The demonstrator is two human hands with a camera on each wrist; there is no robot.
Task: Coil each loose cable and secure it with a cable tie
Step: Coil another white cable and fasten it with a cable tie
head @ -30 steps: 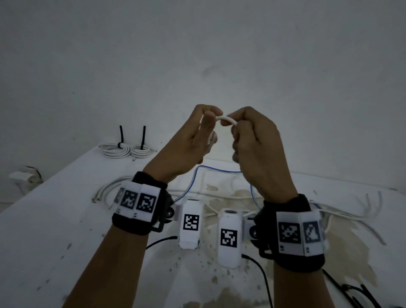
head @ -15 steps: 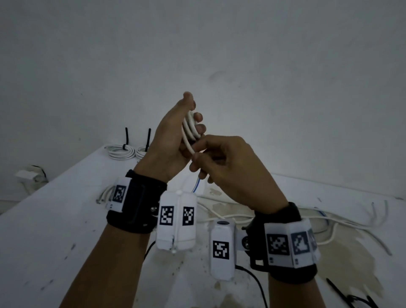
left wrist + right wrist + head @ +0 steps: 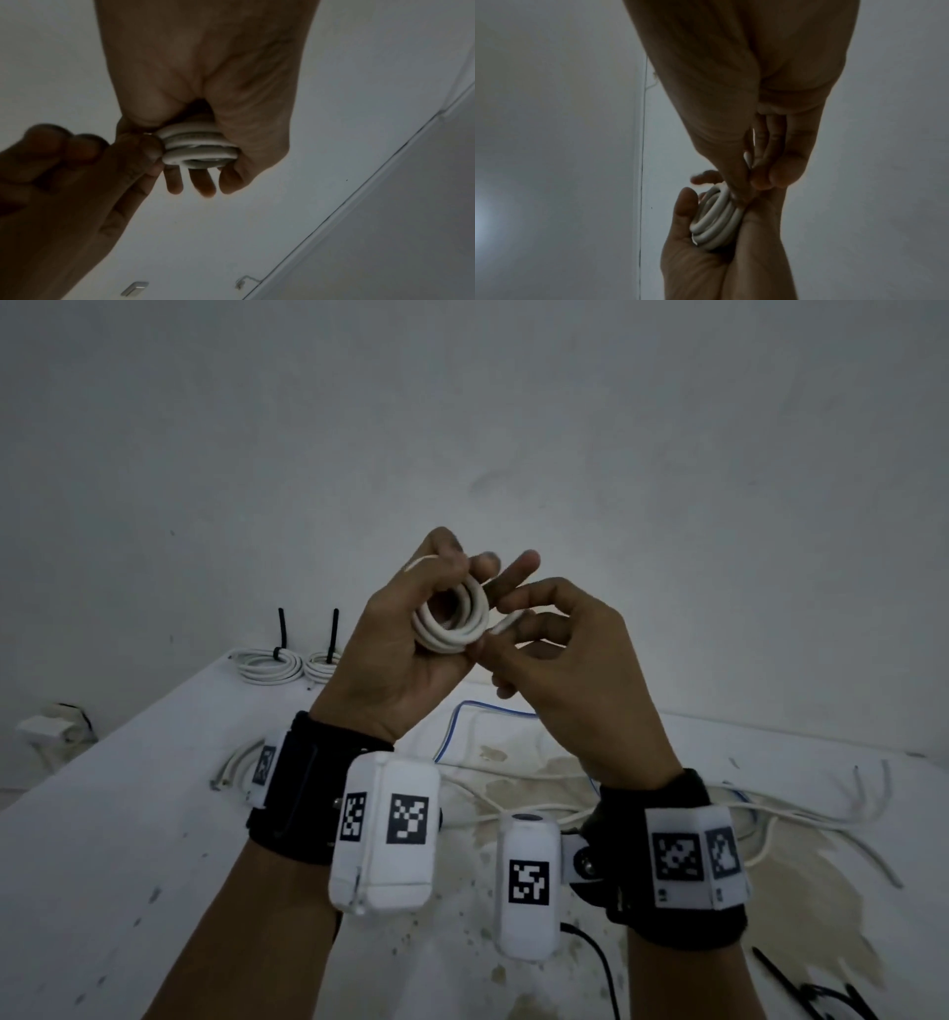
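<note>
Cable coil (image 3: 452, 621), white and wound into several tight loops, held up in the air above the counter (image 3: 128, 814), well clear of everything lying on it. Gripped in the left hand (image 3: 405, 649), thumb curled over the top and fingers (image 3: 203, 182) reaching through and behind the ring, evidently to keep the turns stacked and stop them springing apart. Pinched by the right hand (image 3: 565, 660) at the coil's right edge: the short free end (image 3: 506, 625), caught between thumb and curled fingers (image 3: 780, 172), probably to tuck the last turn flat against the rest. Raised near eye level, likely for a clear look at how the loops sit.

Coiling looks all but finished; no tie on this one yet. Placed at the far left corner of the counter, two finished coils (image 3: 285, 662), each cinched with a black tie standing upright, set aside out of the working area. Spread across the middle and right, more loose cables (image 3: 801, 819), white and one blue, waiting. Lying at the near right edge, black cable ties (image 3: 816, 999), within reach of the right hand for the binding step.
</note>
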